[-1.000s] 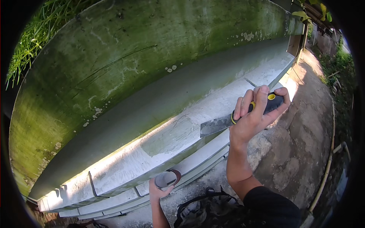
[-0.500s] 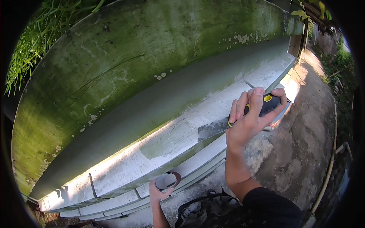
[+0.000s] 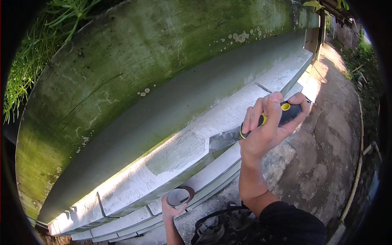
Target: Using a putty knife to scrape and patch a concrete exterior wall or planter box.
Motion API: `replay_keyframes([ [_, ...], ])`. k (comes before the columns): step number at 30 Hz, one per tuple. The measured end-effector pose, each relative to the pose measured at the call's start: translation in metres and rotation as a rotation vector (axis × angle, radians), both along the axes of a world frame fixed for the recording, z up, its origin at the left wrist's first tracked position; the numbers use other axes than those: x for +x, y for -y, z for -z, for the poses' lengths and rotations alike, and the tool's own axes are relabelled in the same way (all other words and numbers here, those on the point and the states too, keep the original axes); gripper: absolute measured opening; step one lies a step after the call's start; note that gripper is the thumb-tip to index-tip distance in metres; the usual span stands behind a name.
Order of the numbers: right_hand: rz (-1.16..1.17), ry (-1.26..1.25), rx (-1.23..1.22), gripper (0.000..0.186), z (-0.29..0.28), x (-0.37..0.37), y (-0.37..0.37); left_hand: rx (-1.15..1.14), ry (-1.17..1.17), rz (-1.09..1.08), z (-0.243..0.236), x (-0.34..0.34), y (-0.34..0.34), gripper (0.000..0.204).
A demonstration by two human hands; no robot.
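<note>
My right hand (image 3: 265,122) is wrapped around the black-and-yellow handle of a putty knife (image 3: 225,140). Its flat grey blade points left and lies at the front edge of a chalky white ledge (image 3: 122,194); I cannot tell whether it touches. Just left of the blade, the ledge carries a smoother grey-green patch (image 3: 169,157). Lower down, my left hand (image 3: 171,209) grips a rolled sheet that looks like sandpaper (image 3: 178,197), reddish-brown outside and pale grey inside, in front of the lower steps.
Behind the ledge rises a curved, green-stained wall (image 3: 143,61). Leafy plants (image 3: 36,61) hang at the upper left. Stepped pale mouldings (image 3: 134,218) run below the ledge. To the right lies a rough dirt path (image 3: 322,143) with a long thin pole (image 3: 354,183) along it.
The wall and ledge have shifted left in view as my head moved. The putty knife blade sits slightly farther right along the ledge. Both hands keep their grips.
</note>
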State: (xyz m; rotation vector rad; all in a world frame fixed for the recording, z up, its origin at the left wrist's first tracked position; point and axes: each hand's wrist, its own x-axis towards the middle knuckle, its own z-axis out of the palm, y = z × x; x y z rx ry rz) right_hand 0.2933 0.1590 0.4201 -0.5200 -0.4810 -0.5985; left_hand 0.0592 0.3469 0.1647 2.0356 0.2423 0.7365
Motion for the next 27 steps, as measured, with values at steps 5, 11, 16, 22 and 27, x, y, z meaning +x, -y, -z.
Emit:
replay_keyframes([
  [5,-0.012,0.004,0.009,0.024,-0.002,0.003,-0.001,-0.037,-0.006,-0.012,0.003,-0.002,0.000,0.050],
  [11,-0.038,0.019,-0.075,0.025,0.001,-0.002,-0.008,-0.089,0.007,-0.016,0.000,0.001,0.007,0.050],
  [16,0.019,0.009,-0.031,0.025,-0.001,0.001,0.004,-0.051,0.029,-0.039,0.001,0.000,0.006,0.049],
  [22,0.007,0.072,-0.104,0.022,0.003,0.000,-0.005,-0.046,0.012,-0.058,-0.002,0.002,0.006,0.048],
  [27,-0.050,0.200,-0.066,0.016,0.009,0.014,0.008,-0.044,0.013,-0.067,0.006,0.000,0.003,0.049],
])
